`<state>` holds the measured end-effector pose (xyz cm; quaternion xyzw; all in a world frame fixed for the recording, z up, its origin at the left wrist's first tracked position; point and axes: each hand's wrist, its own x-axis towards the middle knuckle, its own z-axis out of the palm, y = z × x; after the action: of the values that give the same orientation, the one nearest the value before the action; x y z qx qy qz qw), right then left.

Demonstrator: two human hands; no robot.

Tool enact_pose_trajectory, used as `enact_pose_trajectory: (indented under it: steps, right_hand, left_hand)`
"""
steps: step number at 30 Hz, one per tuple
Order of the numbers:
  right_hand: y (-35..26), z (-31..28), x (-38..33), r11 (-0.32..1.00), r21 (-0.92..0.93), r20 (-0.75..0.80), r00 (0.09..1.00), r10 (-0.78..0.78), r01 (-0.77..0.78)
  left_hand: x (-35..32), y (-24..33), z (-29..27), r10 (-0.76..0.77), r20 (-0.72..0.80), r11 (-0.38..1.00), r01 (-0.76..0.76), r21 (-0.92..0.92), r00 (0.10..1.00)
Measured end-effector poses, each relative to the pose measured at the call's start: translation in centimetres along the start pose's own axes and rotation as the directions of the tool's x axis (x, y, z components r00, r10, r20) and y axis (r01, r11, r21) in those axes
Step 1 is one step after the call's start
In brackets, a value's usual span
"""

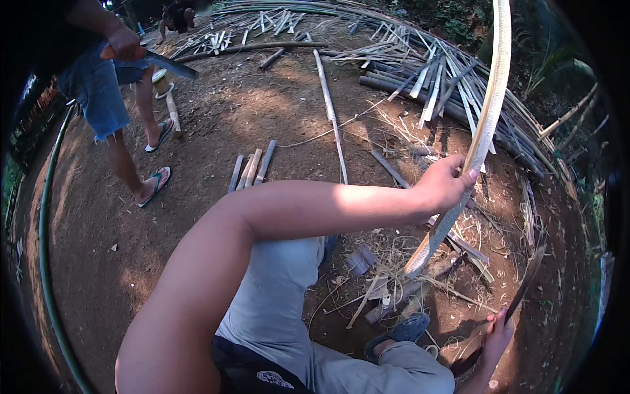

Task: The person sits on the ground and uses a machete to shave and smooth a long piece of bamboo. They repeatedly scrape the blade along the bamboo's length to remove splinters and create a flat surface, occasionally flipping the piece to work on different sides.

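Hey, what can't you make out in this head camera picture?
All in the head view:
- Bamboo strip: top end cut off by the upper edge; one stretch covered by the left hand.
- Knife: grip covered by the right hand.
- Far crouching person: too small and dark for detail.

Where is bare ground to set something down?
Mostly bare soil lies between the green pole and the left arm, and between the co-worker's sandals and the long pale pole. Crowded: shavings around the lower end of the held bamboo strip.
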<state>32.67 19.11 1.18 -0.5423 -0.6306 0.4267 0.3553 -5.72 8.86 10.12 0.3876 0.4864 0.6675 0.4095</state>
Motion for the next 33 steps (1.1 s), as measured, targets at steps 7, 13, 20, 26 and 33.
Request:
enact_pose_trajectory:
  steps: [7, 13, 20, 26, 33]
  right_hand:
    - [-13.4, 15.0, -3.2, 0.927, -0.019, 0.202, 0.909, -0.363, 0.374]
    - [-7.3, 22.4, -2.3, 0.913, 0.311, 0.156, 0.933, -0.325, 0.266]
    - [-2.9, 24.9, -0.6, 0.95, 0.311, 0.337, 0.938, -0.082, -0.029]
    - [4.7, 25.3, 2.6, 0.964, 0.123, -0.061, 0.971, -0.231, 0.236]
    - [9.2, 26.9, -1.6, 0.99, 0.047, -0.138, 0.983, -0.122, 0.13]
  left_hand:
    - [1.0, -4.6, 1.1, -0.047, -0.046, 0.997, 0.045, -0.062, 0.998]
    - [0.0, -7.4, -3.0, -0.098, -0.032, 0.971, 0.089, -0.221, 0.995]
    - [0.1, -10.6, -4.7, -0.198, -0.065, 0.936, 0.168, -0.309, 0.978]
    - [4.6, -7.5, -7.3, 0.044, -0.205, 0.67, 0.123, 0.732, 0.978]
    - [11.0, -9.3, -14.9, -0.04, -0.236, 0.968, -0.021, -0.249, 0.971]
